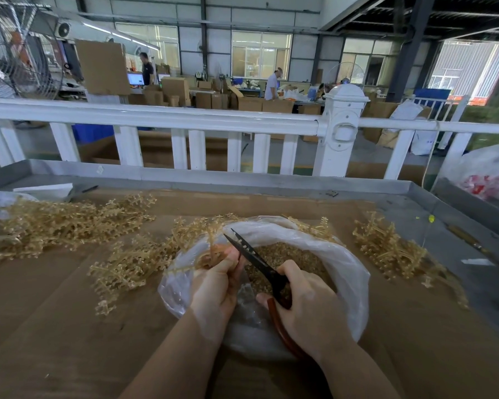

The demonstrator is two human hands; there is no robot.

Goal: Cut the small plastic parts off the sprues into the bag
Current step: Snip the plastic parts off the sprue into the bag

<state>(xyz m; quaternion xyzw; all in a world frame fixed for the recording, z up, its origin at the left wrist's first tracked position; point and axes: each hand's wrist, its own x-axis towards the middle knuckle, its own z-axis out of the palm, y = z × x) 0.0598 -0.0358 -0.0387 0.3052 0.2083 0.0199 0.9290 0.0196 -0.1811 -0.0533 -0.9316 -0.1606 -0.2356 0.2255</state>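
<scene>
Closest in, the right hand (306, 306) has its grip wrapped round the red handles of black scissors (260, 263), blades slightly parted and angled up-left over the clear plastic bag (349, 272). The left hand (216, 283) pinches a tan sprue (211, 251) right at the bag's mouth, just beside the blades. Cut parts (297, 260) already fill the bag. More sprue piles (69, 223) sit left, and another pile (386, 249) right, on the cardboard-covered counter (55, 326). White railing (185, 116) behind.
</scene>
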